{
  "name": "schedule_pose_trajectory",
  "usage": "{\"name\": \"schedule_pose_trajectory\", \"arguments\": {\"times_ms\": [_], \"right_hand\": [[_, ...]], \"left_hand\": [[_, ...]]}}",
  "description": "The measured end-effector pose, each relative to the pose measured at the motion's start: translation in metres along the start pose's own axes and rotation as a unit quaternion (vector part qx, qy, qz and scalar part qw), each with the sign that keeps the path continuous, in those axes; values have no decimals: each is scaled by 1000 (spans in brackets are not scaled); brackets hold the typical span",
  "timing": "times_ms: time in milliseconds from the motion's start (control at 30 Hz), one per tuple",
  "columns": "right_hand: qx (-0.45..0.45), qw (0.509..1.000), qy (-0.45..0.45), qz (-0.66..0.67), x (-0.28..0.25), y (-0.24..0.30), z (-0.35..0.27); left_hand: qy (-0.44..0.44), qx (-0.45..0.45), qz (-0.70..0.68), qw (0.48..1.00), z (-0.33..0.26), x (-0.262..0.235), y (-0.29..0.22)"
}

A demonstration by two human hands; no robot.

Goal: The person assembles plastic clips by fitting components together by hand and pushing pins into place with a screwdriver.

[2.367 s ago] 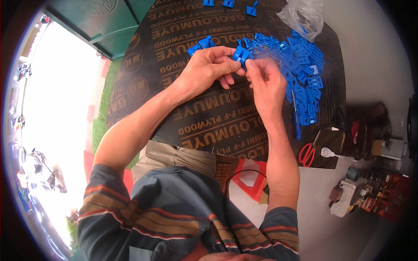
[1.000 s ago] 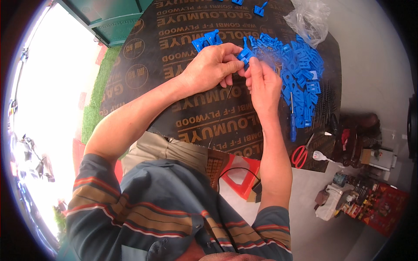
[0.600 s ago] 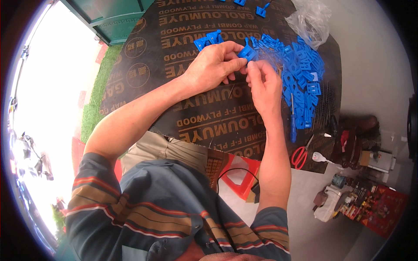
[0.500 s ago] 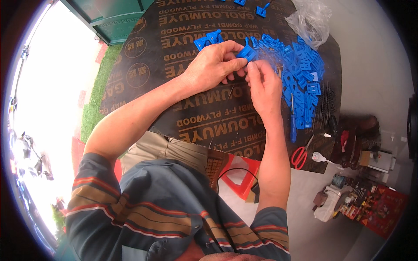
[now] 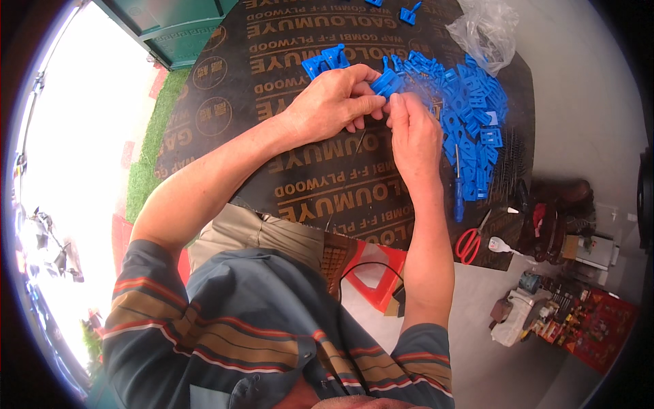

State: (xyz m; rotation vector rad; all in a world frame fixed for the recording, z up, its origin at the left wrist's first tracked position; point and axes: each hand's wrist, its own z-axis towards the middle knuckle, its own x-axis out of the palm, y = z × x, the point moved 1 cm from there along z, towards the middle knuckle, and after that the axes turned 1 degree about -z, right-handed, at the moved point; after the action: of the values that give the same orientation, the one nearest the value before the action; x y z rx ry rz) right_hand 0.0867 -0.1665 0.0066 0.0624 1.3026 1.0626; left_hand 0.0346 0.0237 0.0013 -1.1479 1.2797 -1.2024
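My left hand (image 5: 334, 102) is closed around a small blue plastic part (image 5: 387, 83) with a thin stem that points away from me. Close against its near side, the fingertips of my right hand (image 5: 413, 126) are pinched together; what they hold, if anything, is too small to make out. To the right of my hands spreads a heap of loose blue plastic pieces (image 5: 470, 133). Just beyond my left hand lie a few blue parts (image 5: 325, 61) that look put together.
A blue-handled screwdriver (image 5: 458, 198) lies by the heap, with dark springs (image 5: 507, 163) beside it. Red-handled scissors (image 5: 469, 244) rest at the near right edge of the plywood table (image 5: 327, 184). A clear plastic bag (image 5: 487, 34) sits at the far right.
My right hand's fingers have curled in and shifted slightly at the blue part. The left hand keeps its grip in nearly the same place.
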Motion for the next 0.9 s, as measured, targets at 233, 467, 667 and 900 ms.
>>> {"name": "schedule_pose_trajectory", "arguments": {"times_ms": [233, 467, 667, 900], "right_hand": [[0, 999, 10, 36, -4, 7, 0], [54, 991, 53, 106, -6, -1, 0], [90, 984, 72, 136, -12, -9, 1], [80, 964, 67, 246, -27, -4, 4]], "left_hand": [[14, -9, 12, 1000, 1, -1, 0], [41, -6, 7, 999, 1, -2, 0], [24, -22, -25, 999, -1, 1, -7], [46, -32, -52, 997, 1, -2, -2]]}}
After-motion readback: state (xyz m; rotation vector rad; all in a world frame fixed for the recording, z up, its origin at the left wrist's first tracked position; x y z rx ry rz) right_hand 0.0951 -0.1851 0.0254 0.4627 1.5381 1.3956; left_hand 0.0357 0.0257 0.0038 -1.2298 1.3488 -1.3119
